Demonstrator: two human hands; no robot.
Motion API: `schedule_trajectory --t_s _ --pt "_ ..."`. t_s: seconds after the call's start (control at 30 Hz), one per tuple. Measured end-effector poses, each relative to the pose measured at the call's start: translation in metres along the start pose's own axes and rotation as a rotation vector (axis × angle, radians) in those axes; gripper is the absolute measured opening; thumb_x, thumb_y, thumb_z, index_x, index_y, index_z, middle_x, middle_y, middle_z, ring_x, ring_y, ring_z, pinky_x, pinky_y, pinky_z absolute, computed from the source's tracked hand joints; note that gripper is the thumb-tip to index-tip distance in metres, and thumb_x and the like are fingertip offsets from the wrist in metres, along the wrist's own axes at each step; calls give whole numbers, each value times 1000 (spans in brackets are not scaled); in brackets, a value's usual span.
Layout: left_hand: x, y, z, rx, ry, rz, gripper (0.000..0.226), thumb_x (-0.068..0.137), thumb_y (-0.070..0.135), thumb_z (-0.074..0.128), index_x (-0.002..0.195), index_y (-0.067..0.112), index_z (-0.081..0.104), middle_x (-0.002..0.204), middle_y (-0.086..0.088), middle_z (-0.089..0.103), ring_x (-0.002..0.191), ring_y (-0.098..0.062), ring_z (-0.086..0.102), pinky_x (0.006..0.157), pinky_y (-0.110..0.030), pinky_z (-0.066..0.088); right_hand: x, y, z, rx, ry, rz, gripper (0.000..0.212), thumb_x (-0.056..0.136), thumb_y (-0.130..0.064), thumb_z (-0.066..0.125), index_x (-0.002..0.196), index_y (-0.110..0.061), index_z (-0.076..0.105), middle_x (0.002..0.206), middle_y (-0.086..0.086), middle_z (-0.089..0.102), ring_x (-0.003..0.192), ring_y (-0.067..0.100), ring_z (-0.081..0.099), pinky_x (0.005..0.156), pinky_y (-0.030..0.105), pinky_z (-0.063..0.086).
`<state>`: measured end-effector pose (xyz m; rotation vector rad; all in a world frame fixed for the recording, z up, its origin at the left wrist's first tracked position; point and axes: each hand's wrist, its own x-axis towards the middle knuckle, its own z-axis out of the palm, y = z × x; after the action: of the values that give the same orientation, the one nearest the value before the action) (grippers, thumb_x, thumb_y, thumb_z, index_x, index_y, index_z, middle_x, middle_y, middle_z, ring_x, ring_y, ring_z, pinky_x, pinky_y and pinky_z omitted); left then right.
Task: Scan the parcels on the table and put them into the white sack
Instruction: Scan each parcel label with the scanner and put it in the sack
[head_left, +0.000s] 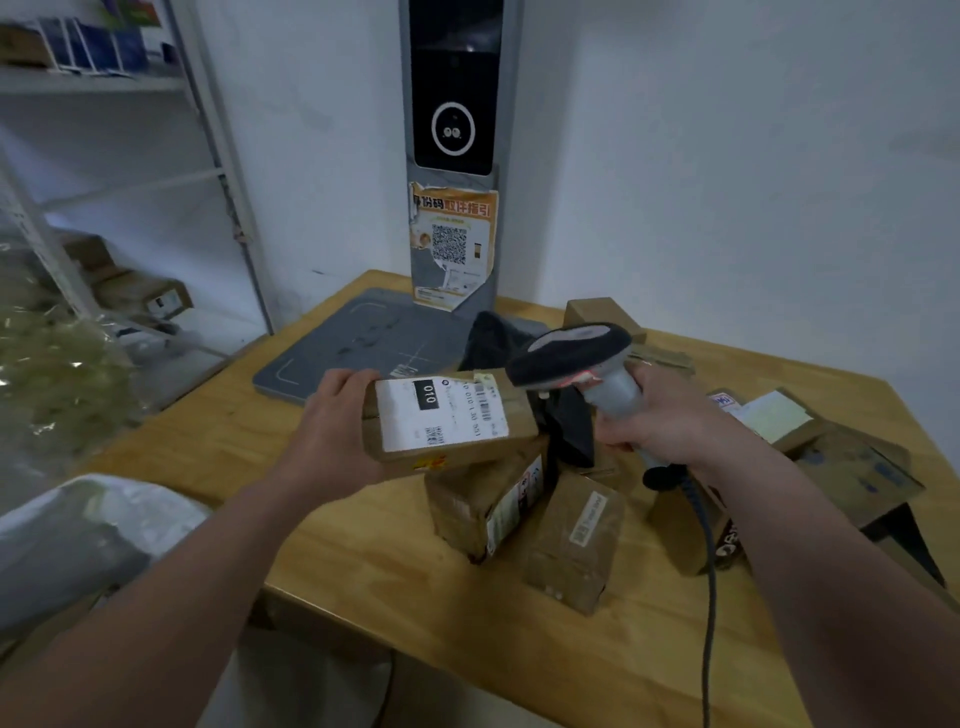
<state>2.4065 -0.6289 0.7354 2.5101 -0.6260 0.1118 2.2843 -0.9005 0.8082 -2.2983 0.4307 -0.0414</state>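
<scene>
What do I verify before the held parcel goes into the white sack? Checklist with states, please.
1. Grip: left hand grips the brown cardboard parcel: ok.
2. Its white label faces up, barcodes uncovered: ok.
3. Tool: right hand grips the grey handheld scanner, its black head over the label's right end: ok.
4. Scan registered: cannot tell; there is a red glow under the head, but no confirmation is visible.
5. Target: white sack at lower left, mouth open: cannot tell; only part shows.
6. Snag: black cable hangs on the right, away from the sack side: ok.
</scene>
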Motion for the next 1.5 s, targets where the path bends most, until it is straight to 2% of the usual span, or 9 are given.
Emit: schedule_trajectory --t_s 0.27,0.5,0.7,0.87,0.97,1.1,1.27,1.4,1.5 --pt "-13 -43 -43 36 -97 -7 101 59 28 91 141 15 34 141 0 27 111 -6 31 99 -24 35 11 -28 31 -341 -64 -195 33 77 -28 78 101 -24 55 85 -7 58 75 9 57 64 25 46" --pt "-20 -72 -51 49 -88 -9 102 56 27 93 140 17 35 140 2 27 117 -9 37 99 -21 35 15 -41 58 -422 -117 -327 32 76 -22 77 83 -35 48 79 -13 54 78 12 56 65 27 40" --pt "-25 -87 -58 5 -71 -28 103 55 25 94 140 21 38 138 5 29 115 -7 37 97 -20 35 18 -51 70 -479 -138 -374 40 76 -17 75 71 -42 43 79 -17 56 82 13 58 76 36 51" --pt "-33 -97 -68 48 -42 -56 99 57 21 93 139 18 38 136 4 29 111 -8 37 92 -17 32 23 -58 84 -446 -161 -395 26 76 -19 75 85 -34 56 87 -10 64 85 13 61 77 38 53" --pt "-46 -108 -77 55 -28 -114 98 57 19 92 139 14 39 139 -1 32 108 -7 36 92 -18 33 27 -65 98 -365 -172 -404 31 75 -21 78 95 -32 58 92 -8 65 87 13 63 77 37 54" --pt "-77 -139 -96 66 47 -308 96 60 16 89 142 14 39 140 -4 33 110 -11 37 94 -22 34 32 -81 123 -279 -220 -426 37 75 -22 80 99 -30 54 94 -4 63 87 15 61 76 31 51" --pt "-130 -185 -115 -15 257 -769 79 65 -5 74 137 10 44 134 -13 37 108 -24 41 82 -34 43 34 -99 166 -257 -295 -487 31 75 -21 80 92 -29 55 81 -9 61 76 11 61 66 29 49" --pt "-165 -212 -112 109 271 -1118 68 72 15 74 132 6 44 135 -17 34 120 -40 39 94 -48 44 36 -104 197 -277 -338 -500 33 74 -27 80 89 -34 51 76 -13 58 67 3 57 53 21 37" --pt "-181 -227 -96 150 183 -1225 85 70 29 75 139 4 33 134 -18 32 121 -42 40 96 -49 45 34 -105 211 -274 -373 -495 32 74 -26 80 92 -32 53 80 -8 61 72 7 59 57 24 42"
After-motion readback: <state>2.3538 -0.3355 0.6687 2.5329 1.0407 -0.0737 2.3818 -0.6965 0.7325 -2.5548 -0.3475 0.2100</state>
